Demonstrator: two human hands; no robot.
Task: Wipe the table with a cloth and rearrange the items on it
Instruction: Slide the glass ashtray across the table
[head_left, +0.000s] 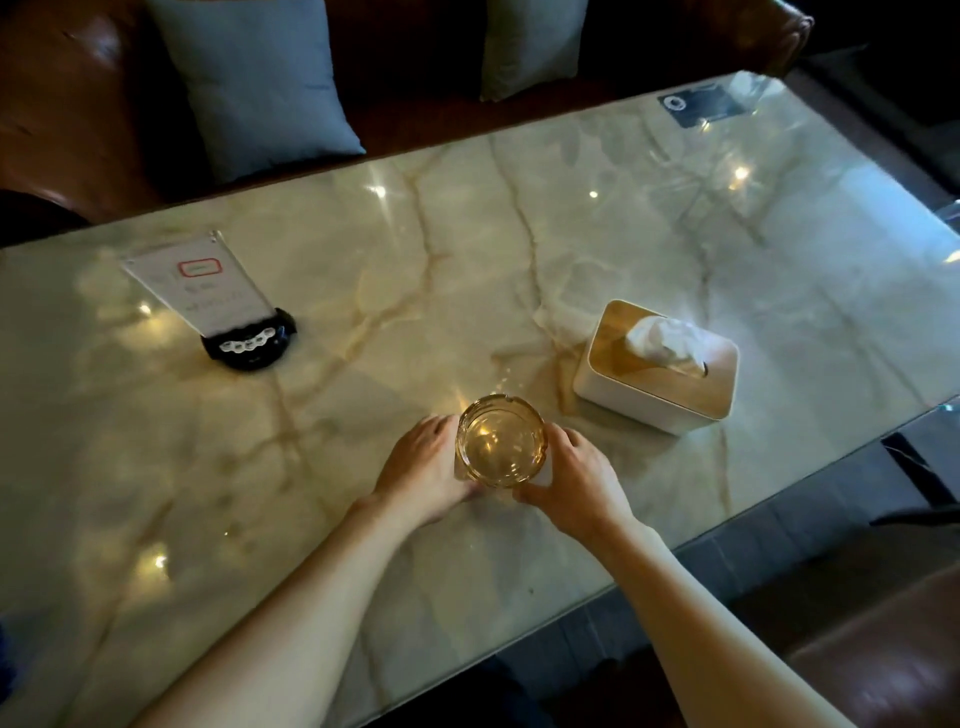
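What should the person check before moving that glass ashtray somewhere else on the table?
1. Both hands on the ashtray: ok, left hand and right hand flank it.
2. Firm grasp: cannot tell, fingers only rest against its sides.
3. Ashtray empty: ok, nothing shows inside.
4. Tissue box clear of it: ok, apart to the right.
5. Sign stand out of the way: ok, far left.
6. Cloth at hand: not ok, none in view.
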